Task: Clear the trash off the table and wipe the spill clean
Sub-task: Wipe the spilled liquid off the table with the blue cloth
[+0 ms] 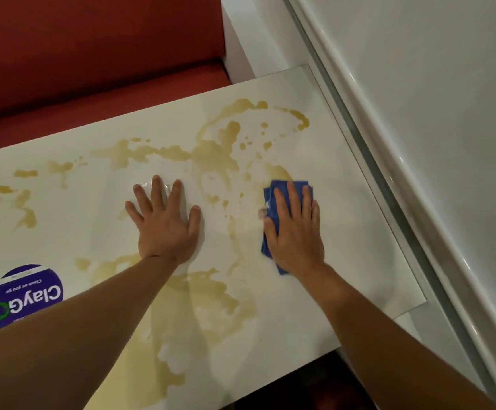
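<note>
"ClayGo" and, smaller, "Clean as you go" are read upside down on the round purple sticker point(25, 297); it is stuck on the glossy white table point(344, 232), below-left of the left hand's fingers point(158, 190).

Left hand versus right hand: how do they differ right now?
The left hand lies flat with fingers spread on the bare table; the right hand presses a blue cloth, fingers closer together. The left rests on a mostly clean patch, the right at the yellowish spill edge. Both are palm down.

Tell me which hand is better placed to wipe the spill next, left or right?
Right. The right hand already presses flat on the blue cloth at the edge of the brown spill. The left hand lies flat on the table with no cloth.
</note>
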